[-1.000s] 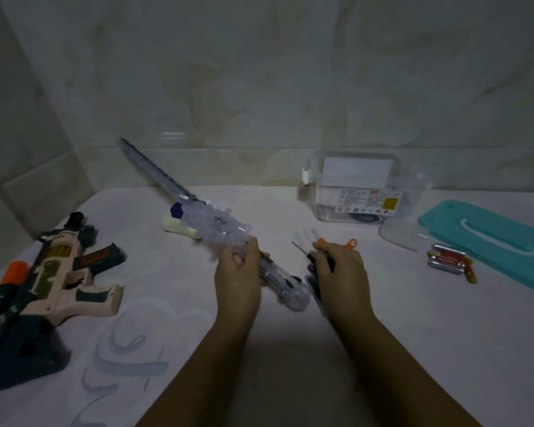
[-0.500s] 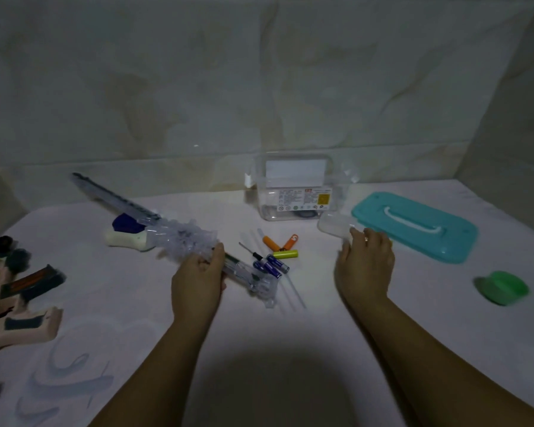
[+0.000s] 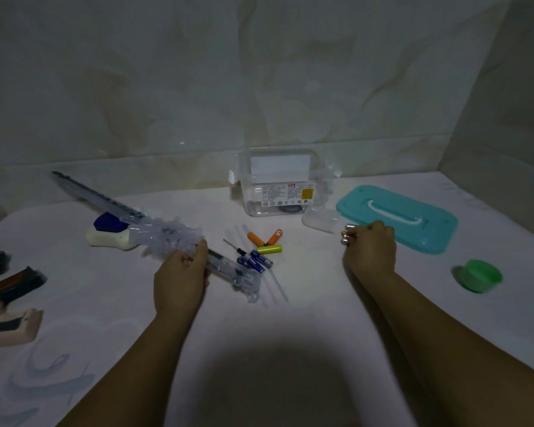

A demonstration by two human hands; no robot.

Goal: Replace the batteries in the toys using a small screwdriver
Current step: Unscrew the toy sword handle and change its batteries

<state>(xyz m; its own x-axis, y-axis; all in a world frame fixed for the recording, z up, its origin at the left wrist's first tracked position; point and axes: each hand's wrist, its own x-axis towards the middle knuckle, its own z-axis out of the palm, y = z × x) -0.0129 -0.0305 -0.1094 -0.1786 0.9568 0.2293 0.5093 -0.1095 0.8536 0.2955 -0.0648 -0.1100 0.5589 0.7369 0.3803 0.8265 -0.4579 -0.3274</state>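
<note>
A clear plastic toy sword (image 3: 164, 235) lies slanted across the table, blade toward the far left. My left hand (image 3: 181, 277) grips its handle near the middle. My right hand (image 3: 370, 248) is closed around several silver-ended batteries (image 3: 347, 234), just in front of the teal lid. A small screwdriver (image 3: 233, 245) with a black handle lies between my hands. Beside it are blue batteries (image 3: 256, 260), two orange batteries (image 3: 264, 238) and a yellow-green one (image 3: 269, 249).
A clear plastic box (image 3: 281, 186) stands by the wall, with its teal lid (image 3: 396, 217) to the right and a small clear case (image 3: 319, 220) between them. A green cup (image 3: 478, 275) sits far right. A toy gun (image 3: 7, 303) lies at the left edge. A white-and-blue toy (image 3: 111, 232) rests behind the sword.
My right hand let go of the screwdriver, moved right to the teal lid and closed on the batteries there. The view swung right. My left hand kept hold of the sword.
</note>
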